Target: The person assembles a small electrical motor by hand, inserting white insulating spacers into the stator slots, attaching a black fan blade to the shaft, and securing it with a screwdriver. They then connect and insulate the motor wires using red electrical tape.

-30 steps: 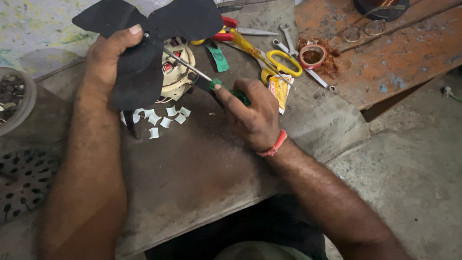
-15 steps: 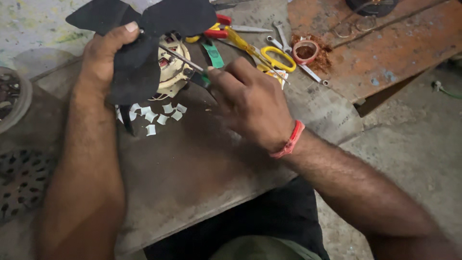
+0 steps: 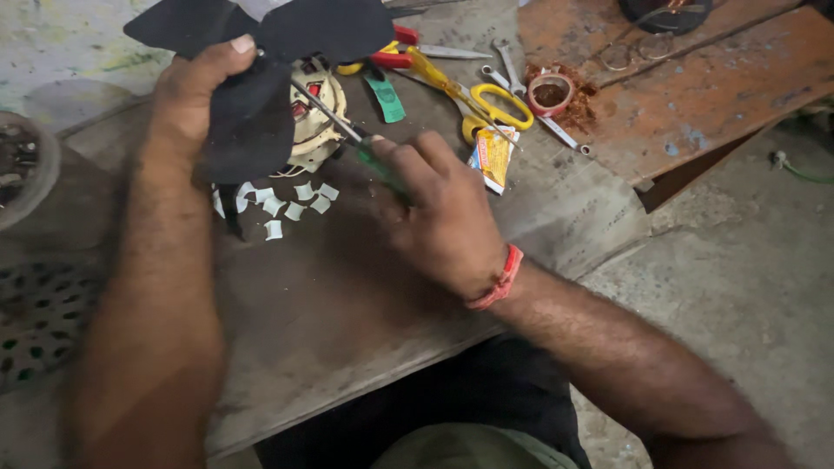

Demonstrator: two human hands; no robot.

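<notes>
My left hand [image 3: 195,95] grips a black fan blade [image 3: 252,104] fixed to a small cream-coloured motor [image 3: 314,122], held tilted above the wooden board [image 3: 347,304]. My right hand [image 3: 443,217] is closed around the green handle of a screwdriver [image 3: 347,130]. Its metal shaft points up-left into the motor body, beside the blade hub. A red band sits on my right wrist.
Several small white scraps [image 3: 291,201] lie on the board under the motor. Behind are yellow-handled scissors [image 3: 473,95], a red-handled tool [image 3: 395,52], a wrench [image 3: 508,69], a small packet [image 3: 493,156] and a tape roll [image 3: 551,94]. A rusty slab [image 3: 695,78] lies right, a bowl [image 3: 26,165] left.
My right hand has slid left along the board toward the motor, keeping the screwdriver in it. The left hand keeps its hold on the fan blade.
</notes>
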